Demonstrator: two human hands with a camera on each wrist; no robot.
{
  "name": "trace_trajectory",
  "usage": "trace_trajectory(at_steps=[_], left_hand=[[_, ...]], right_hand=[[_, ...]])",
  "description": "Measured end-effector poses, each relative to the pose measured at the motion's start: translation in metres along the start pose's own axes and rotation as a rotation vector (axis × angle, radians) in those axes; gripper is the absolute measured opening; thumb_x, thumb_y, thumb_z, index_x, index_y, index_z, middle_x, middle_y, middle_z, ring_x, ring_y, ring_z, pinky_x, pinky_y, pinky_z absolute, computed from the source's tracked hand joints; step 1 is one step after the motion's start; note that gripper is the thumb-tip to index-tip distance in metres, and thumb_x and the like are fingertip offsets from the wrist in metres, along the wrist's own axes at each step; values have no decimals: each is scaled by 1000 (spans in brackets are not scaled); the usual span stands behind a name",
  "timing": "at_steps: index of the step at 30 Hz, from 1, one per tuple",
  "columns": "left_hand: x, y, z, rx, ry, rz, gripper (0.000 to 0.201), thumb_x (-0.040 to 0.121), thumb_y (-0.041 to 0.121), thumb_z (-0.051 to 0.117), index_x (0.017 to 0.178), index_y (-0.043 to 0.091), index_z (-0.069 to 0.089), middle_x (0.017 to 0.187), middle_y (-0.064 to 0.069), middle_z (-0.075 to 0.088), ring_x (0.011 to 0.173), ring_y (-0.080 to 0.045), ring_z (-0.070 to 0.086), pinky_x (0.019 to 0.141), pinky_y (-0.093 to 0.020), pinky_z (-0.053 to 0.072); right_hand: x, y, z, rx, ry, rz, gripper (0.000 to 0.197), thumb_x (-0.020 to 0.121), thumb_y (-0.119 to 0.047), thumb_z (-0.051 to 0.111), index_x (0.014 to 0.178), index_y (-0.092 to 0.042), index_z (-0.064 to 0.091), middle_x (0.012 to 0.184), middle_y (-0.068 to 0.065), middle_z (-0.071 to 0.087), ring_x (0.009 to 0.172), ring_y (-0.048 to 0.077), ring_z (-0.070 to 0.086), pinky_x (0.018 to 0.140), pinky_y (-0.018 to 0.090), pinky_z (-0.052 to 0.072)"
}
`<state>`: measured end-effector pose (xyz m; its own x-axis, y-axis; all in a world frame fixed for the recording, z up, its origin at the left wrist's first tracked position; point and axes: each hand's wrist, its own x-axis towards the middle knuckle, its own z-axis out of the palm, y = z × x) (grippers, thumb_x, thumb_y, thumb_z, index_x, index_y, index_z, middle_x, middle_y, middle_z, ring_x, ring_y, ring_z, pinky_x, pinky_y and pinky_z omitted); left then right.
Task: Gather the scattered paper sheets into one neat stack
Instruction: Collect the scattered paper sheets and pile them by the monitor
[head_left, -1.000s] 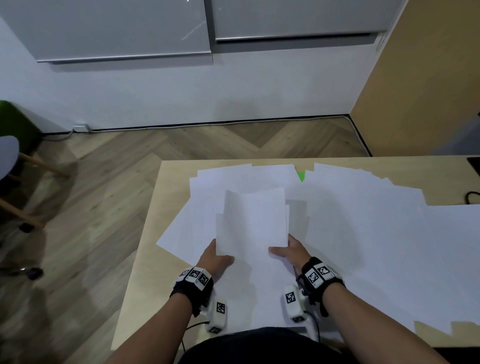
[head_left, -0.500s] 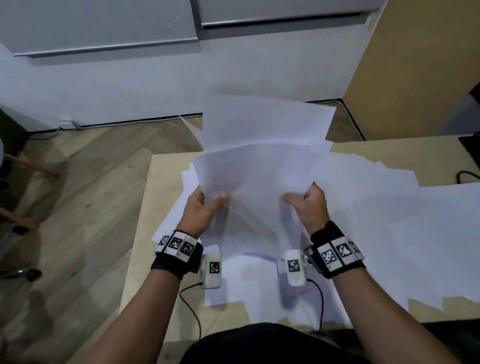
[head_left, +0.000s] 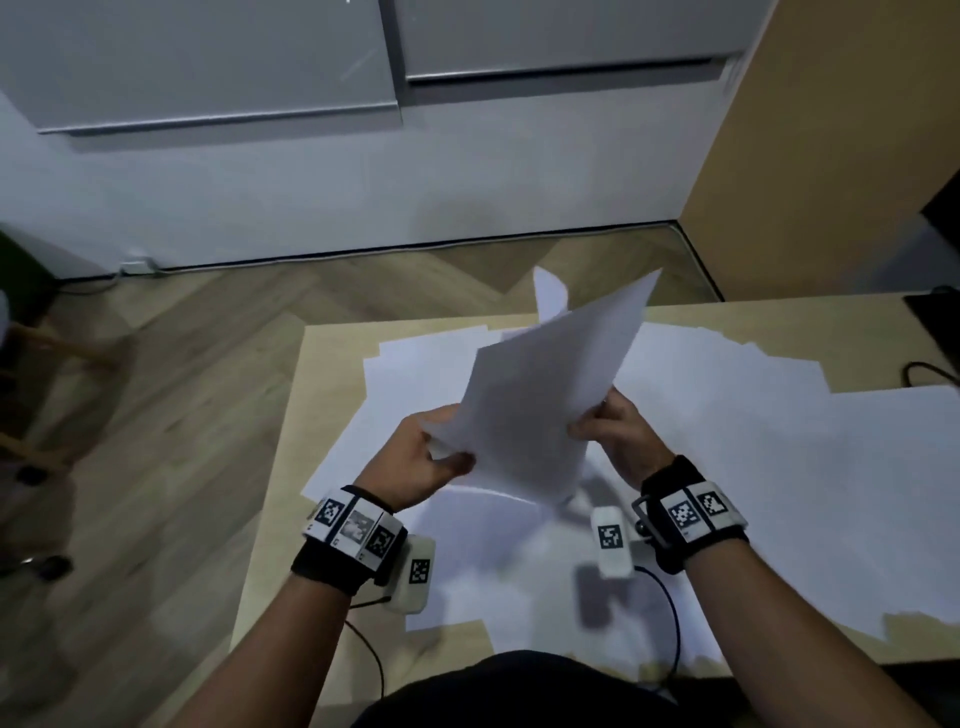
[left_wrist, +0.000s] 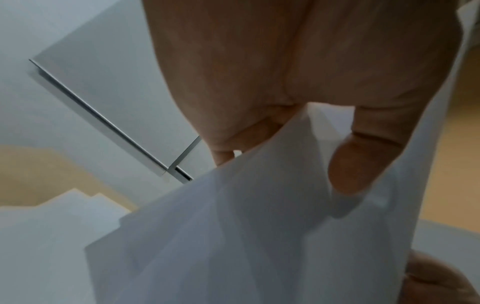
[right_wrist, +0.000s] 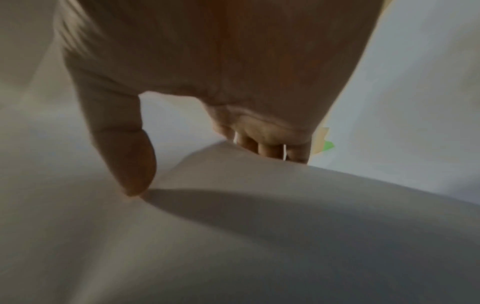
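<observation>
A bundle of white paper sheets (head_left: 545, 395) is held up above the table, tilted so its top corner leans right. My left hand (head_left: 431, 457) pinches its left edge, thumb on the near face. My right hand (head_left: 613, 431) pinches its right edge. In the left wrist view the thumb (left_wrist: 355, 164) presses on the held sheets (left_wrist: 233, 236), with the fingers behind. The right wrist view shows the thumb (right_wrist: 130, 156) on the paper (right_wrist: 233, 236) and the fingers behind it. Many loose white sheets (head_left: 779, 467) lie scattered over the light wooden table (head_left: 322, 364).
The table's left edge runs close to my left arm, with wooden floor (head_left: 182, 415) beyond. A black cable (head_left: 930, 371) and a dark object lie at the table's far right. A white wall and cabinets stand behind; a tan panel (head_left: 831, 156) rises at the right.
The sheets, gripped flat on the table a second ago, were lifted by both hands. They have since turned clockwise and drawn closer together, with both hands still on their edges.
</observation>
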<state>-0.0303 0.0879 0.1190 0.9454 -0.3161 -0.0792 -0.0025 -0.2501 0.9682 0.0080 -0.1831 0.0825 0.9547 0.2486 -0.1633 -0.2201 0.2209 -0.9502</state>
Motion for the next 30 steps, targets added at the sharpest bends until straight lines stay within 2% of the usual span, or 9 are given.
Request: trace_trajectory(at_steps=[3,7,9,12,17,21,25,28,30], left_hand=[[-2,-8,-1,86,-1,-12,38,86,-3,68,96,33,65,91,34,69,91,12,63,78,-5,44],[2,-17,-11,-70,247,-100,30,67,28,77,96,28,70,94,13,76,93,-7,71,83,-29,56],[4,-20,-14,-125,348,-119,31,61,27,75,91,25,71,90,7,76,89,-12,72,80,-35,56],[8,-20,-12,-153,417,-116,26,64,14,68,89,22,70,87,6,75,84,-13,71,78,-36,55],[10,-26,-4,-222,507,-65,44,66,8,75,106,17,62,101,-1,71,92,-14,68,78,-26,54],[14,-39,6,-299,491,-81,46,75,-12,73,106,17,57,100,-2,68,90,-8,65,77,-18,51],[18,-44,13,-369,556,-135,30,65,8,74,92,15,64,91,3,71,86,-12,66,79,-29,48],[21,-32,9,-423,576,-101,38,56,22,78,92,15,67,86,5,74,79,-12,68,72,-27,51],[21,-20,5,-422,557,-4,35,61,20,78,92,10,67,83,4,73,78,-12,65,71,-23,51]], right_hand=[[4,2,6,-9,-23,35,72,60,2,69,130,-2,51,115,18,65,105,30,62,91,41,51],[8,-8,17,-69,174,-53,56,57,3,70,111,-6,60,97,8,71,91,21,67,81,34,53],[9,-18,25,-142,244,-127,50,58,3,71,107,1,60,92,7,71,87,18,68,78,29,52],[7,-30,36,-239,297,-230,41,66,8,72,102,-8,62,85,-8,72,84,8,69,76,20,52],[3,-28,41,-263,315,-352,51,66,3,68,107,-26,56,96,-14,70,93,9,67,81,25,54],[10,0,35,-354,301,-227,46,67,-1,72,100,-28,54,91,0,65,87,17,63,78,34,51],[15,8,36,-438,339,-150,27,67,-10,70,77,-31,56,76,-6,61,71,13,58,70,33,46],[12,-12,42,-434,401,-214,28,66,-16,69,90,-26,61,80,-8,66,73,8,61,69,27,49],[8,-26,45,-348,407,-285,34,70,-5,75,97,-22,62,85,-6,69,75,3,65,69,20,52]])
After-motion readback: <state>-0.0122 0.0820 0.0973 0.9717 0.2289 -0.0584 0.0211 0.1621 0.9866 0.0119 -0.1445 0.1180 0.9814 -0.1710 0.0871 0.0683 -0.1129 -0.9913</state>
